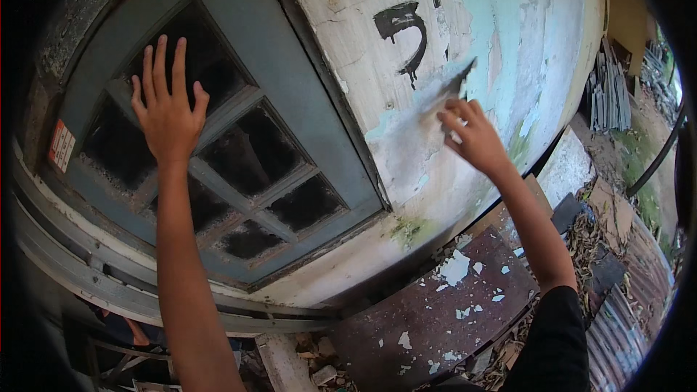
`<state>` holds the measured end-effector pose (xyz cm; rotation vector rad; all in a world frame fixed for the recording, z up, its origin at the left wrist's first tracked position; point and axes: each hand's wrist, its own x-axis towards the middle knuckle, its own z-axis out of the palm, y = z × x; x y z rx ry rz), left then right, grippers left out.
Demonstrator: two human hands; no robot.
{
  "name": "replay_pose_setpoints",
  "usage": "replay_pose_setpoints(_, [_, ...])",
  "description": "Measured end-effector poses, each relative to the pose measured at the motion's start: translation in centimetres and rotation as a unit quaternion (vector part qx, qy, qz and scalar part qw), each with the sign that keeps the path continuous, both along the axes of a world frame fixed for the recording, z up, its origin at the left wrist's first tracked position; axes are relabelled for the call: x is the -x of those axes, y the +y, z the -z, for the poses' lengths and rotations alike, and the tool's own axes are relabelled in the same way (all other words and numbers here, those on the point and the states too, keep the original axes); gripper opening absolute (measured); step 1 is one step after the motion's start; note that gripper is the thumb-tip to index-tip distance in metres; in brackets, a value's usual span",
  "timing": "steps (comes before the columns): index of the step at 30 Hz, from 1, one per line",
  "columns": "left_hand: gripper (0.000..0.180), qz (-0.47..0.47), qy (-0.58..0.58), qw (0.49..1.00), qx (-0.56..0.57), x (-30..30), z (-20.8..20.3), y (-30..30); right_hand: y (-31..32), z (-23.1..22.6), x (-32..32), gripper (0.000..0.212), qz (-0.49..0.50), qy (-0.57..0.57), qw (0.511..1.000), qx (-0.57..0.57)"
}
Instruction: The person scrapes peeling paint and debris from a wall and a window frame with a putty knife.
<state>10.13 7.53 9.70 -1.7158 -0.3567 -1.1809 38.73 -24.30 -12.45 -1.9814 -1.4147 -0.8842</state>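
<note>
My left hand (170, 112) is spread flat, fingers apart, against the upper part of a grey-blue window frame (254, 105) with dark panes. My right hand (472, 134) is closed around a scraper (459, 81); its dark, wide blade meets the wall and is smeared by motion, and its handle is mostly hidden in my fingers. The wall (406, 134) carries peeling light-blue and white paint, with bare whitish patches around the blade. A black painted mark (406, 33) stands on the wall above and left of my right hand.
Below the wall lies a dark brown board (414, 319) strewn with paint flakes. Dry leaves and debris (581, 229) and a corrugated sheet (624, 334) are at the lower right. Grey slats (608, 91) lean beyond the wall's end. A metal rail (94, 265) runs under the window.
</note>
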Motion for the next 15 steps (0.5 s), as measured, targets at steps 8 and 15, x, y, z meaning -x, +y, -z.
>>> replay_pose_setpoints(8, [0.064,0.013,0.002,1.000,0.001,0.0,0.0,0.1,-3.7,3.1,-10.0,0.029,0.030,0.259,0.954,-0.150])
replay_pose_setpoints(15, [0.064,0.006,0.000,1.000,0.003,0.0,-0.1,0.1,-6.5,10.8,-10.5,0.021,0.070,0.458,0.879,-0.109])
